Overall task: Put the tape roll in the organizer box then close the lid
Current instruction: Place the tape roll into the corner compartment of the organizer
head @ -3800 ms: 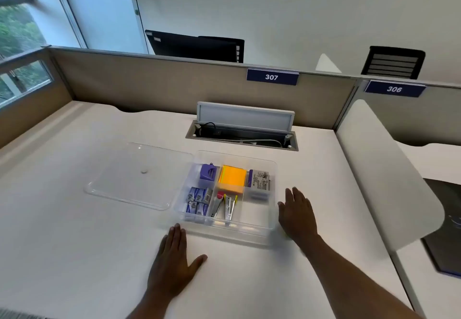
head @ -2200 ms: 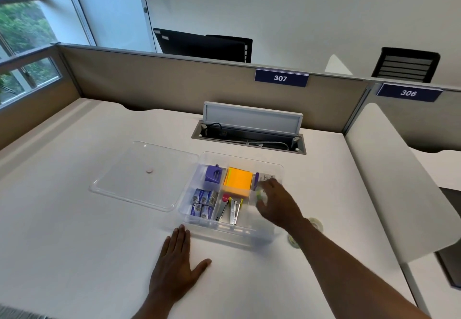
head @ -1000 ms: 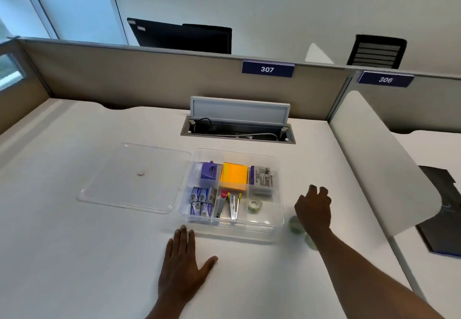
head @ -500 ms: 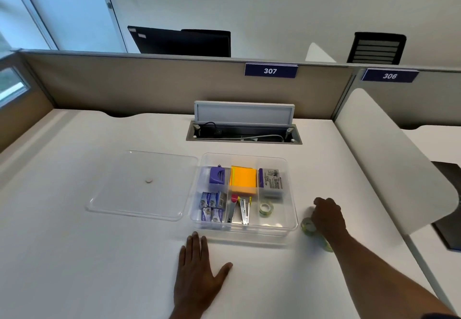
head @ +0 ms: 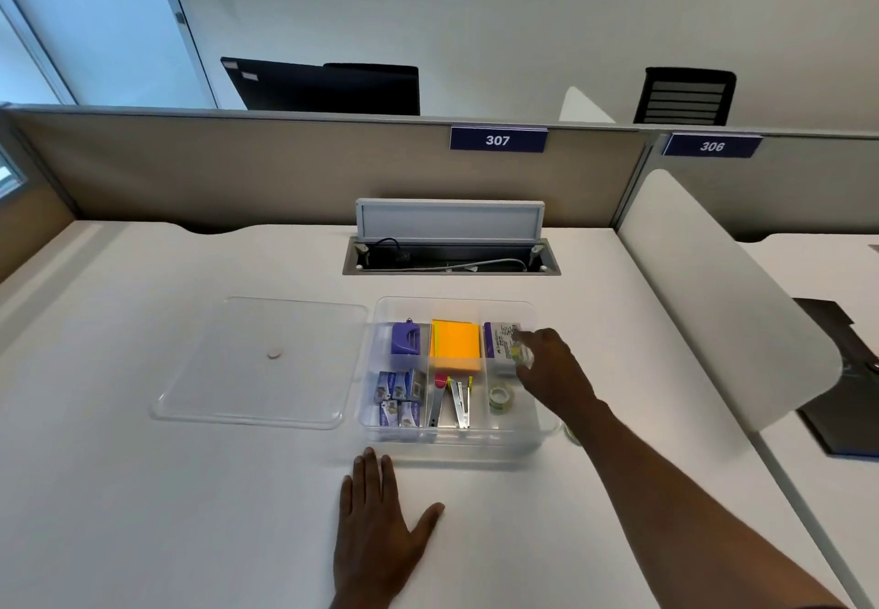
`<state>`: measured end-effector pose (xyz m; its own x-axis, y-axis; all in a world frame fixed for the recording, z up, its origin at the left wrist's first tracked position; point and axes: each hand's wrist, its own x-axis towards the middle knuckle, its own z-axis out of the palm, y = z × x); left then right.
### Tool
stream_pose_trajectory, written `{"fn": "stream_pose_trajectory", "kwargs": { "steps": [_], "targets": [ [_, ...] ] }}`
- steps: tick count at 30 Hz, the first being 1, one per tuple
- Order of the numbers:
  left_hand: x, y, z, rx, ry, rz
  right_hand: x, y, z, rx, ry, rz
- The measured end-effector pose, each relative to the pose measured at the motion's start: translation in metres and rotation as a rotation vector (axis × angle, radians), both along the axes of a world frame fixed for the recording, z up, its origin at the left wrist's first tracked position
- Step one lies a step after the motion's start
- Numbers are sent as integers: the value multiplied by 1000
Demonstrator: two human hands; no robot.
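Note:
A clear organizer box (head: 452,447) stands open on the white desk, holding staple boxes, an orange sticky-note pad, a purple item and metal clips. One clear tape roll (head: 502,400) lies in its right front compartment. My right hand (head: 551,370) hovers over the right side of the box, fingers shut on a second tape roll (head: 519,352) above a white packet. A third tape roll (head: 571,435) peeks out on the desk under my forearm. The clear lid (head: 257,363) lies flat left of the box. My left hand (head: 380,537) rests flat, fingers spread, in front of the box.
An open cable hatch (head: 449,258) with a raised flap sits behind the box. A tan partition (head: 285,166) closes the back of the desk. A white curved divider (head: 713,304) borders the right side, with a dark object (head: 846,380) on the neighbouring desk.
My right hand closed on a tape roll lying on the desk right of the box, lifted it and carried it left over the box's right compartments. My left hand stayed flat.

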<state>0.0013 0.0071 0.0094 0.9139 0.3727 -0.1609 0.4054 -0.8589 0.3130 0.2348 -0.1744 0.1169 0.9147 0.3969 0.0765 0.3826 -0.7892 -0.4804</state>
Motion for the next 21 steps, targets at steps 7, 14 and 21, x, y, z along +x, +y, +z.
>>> {"fn": "stream_pose_trajectory", "kwargs": {
  "steps": [7, 14, 21],
  "targets": [
    [-1, 0, -2, -3, -9, 4, -13, 1, -20, -180, 143, 93],
    [0, 0, -1, -3, -4, 2, -15, 7, -35, -274, 214, 104],
    [0, 0, -1, -3, -4, 0, -13, 11, -36, -338, 216, 113]
  ]
}}
